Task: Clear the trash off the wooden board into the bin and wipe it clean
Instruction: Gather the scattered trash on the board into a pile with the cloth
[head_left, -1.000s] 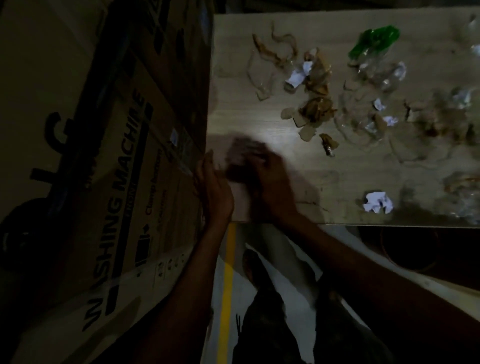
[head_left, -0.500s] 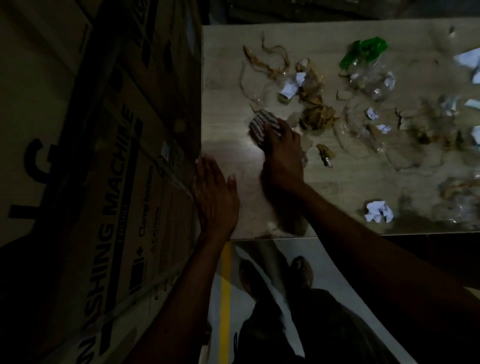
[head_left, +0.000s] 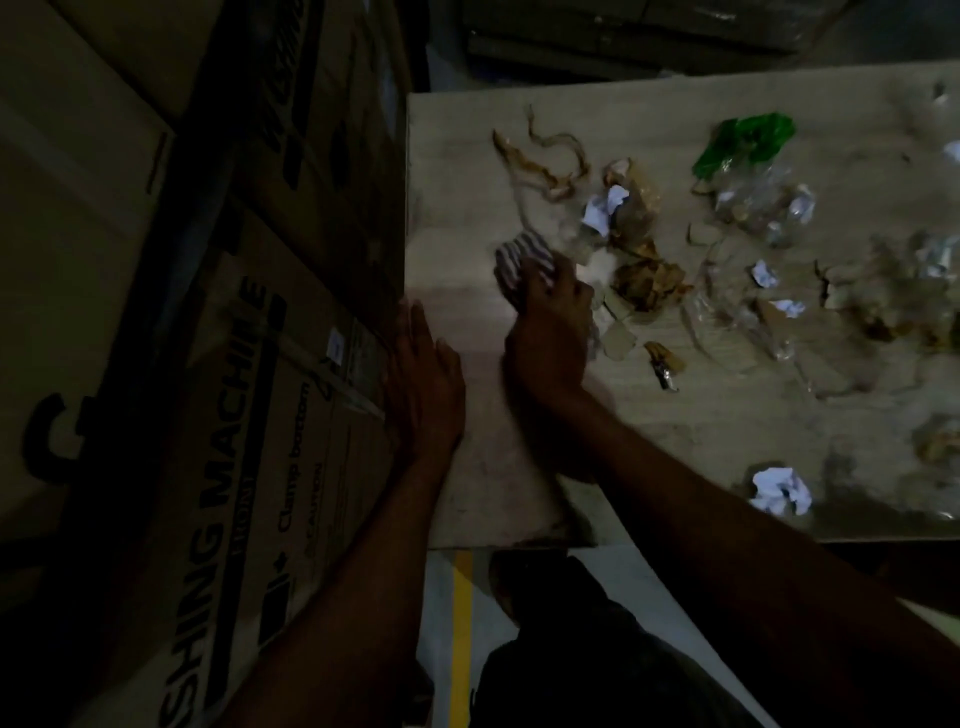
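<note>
The right hand (head_left: 550, 332) presses a striped cloth (head_left: 514, 262) onto the pale wooden board (head_left: 727, 426), fingers curled over it, beside brown paper scraps (head_left: 647, 283). The left hand (head_left: 426, 384) lies flat, fingers together, at the board's left edge. A crumpled white paper ball (head_left: 779, 491) sits near the front edge.

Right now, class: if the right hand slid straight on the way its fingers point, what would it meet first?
The right hand points up the wooden board, pressing a striped cloth. Beyond the cloth, it would probably first meet the brown stringy scraps; the picture is blurred, so this is uncertain.
</note>
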